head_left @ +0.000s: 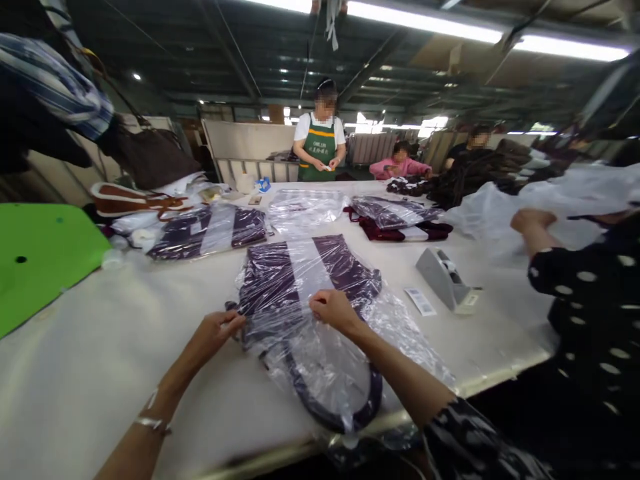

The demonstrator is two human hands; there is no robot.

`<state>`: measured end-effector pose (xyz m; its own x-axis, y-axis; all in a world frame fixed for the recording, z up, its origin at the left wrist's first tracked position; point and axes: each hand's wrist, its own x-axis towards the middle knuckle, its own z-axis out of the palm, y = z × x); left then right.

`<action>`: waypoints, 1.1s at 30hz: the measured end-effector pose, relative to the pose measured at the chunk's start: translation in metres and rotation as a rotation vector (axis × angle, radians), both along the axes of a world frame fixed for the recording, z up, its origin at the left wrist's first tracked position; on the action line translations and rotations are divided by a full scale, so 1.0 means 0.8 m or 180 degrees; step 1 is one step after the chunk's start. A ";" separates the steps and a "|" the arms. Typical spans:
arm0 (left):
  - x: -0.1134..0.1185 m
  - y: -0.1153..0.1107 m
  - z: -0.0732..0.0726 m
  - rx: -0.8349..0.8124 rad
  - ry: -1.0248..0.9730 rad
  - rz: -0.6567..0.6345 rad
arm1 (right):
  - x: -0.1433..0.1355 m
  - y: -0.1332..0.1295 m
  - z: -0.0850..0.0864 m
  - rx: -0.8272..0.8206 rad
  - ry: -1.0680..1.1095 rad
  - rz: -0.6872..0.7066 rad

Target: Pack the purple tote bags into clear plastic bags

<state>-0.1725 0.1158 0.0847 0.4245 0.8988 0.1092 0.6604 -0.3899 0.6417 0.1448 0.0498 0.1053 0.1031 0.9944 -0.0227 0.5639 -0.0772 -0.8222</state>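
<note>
A dark purple bag (270, 277) with a white paper band round its middle lies in clear plastic on the table, its looped handle (370, 410) toward the front edge. At the bag's left side, my left hand (220, 329) pinches the edge of the plastic wrap. My right hand (331, 308) is closed on the plastic over the lower end of the white band (306, 263). Loose clear plastic (405, 333) spreads out to the right beneath my right forearm.
A grey tape dispenser (443, 277) and a label sheet (420, 302) lie right. Wrapped bags (213, 230) sit back left, others (393, 213) back right. A green board (45, 260) stands left. A person in dotted clothing (595, 313) handles plastic at right; another (321, 143) stands across the table (125, 320).
</note>
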 end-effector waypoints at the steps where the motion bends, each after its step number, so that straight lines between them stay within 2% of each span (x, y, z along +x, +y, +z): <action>1: 0.005 0.000 -0.003 0.0049 0.0085 0.0069 | 0.004 0.004 -0.004 0.0083 -0.0436 0.0049; 4: 0.020 0.002 -0.013 0.0233 0.0421 0.0373 | 0.009 0.014 -0.010 0.0097 -0.1288 0.0091; 8: 0.033 -0.003 -0.015 0.0581 0.1070 0.0720 | 0.013 0.024 -0.015 -0.0020 -0.1385 0.0138; 11: 0.046 -0.017 -0.003 0.1315 0.1341 0.0958 | 0.018 0.027 -0.022 -0.0056 -0.1343 0.0107; 13: 0.066 -0.031 0.004 0.1942 0.1251 0.1015 | 0.019 0.029 -0.026 -0.0086 -0.1324 0.0016; 15: 0.100 -0.047 0.004 0.2264 0.1054 0.0656 | 0.019 0.032 -0.029 -0.0113 -0.1304 -0.0058; 18: 0.159 -0.065 -0.013 0.2183 0.0934 -0.0152 | 0.018 0.036 -0.029 -0.0121 -0.1219 -0.0077; 21: 0.196 -0.072 -0.040 0.2044 0.1126 -0.0303 | 0.040 0.027 -0.021 0.0084 -0.1006 -0.0114; 22: 0.200 -0.072 -0.048 0.2022 0.1175 -0.0272 | 0.059 0.018 -0.017 0.0238 -0.0886 -0.0171; 24: 0.200 -0.070 -0.059 0.2025 0.1180 -0.0232 | 0.118 -0.011 -0.009 0.0648 -0.0666 -0.0490; 26: 0.194 -0.066 -0.066 0.2107 0.1109 -0.0203 | 0.200 -0.055 0.000 0.1080 -0.0619 -0.1102; 28: 0.190 -0.061 -0.072 0.2224 0.1045 -0.0166 | 0.290 -0.107 0.009 0.1355 -0.0794 -0.1905; 31: 0.189 -0.055 -0.077 0.2354 0.1033 -0.0116 | 0.400 -0.169 0.016 0.1002 -0.0605 -0.2875; 33: 0.190 -0.054 -0.077 0.2422 0.1050 -0.0112 | 0.444 -0.183 0.012 0.0542 -0.0138 -0.3028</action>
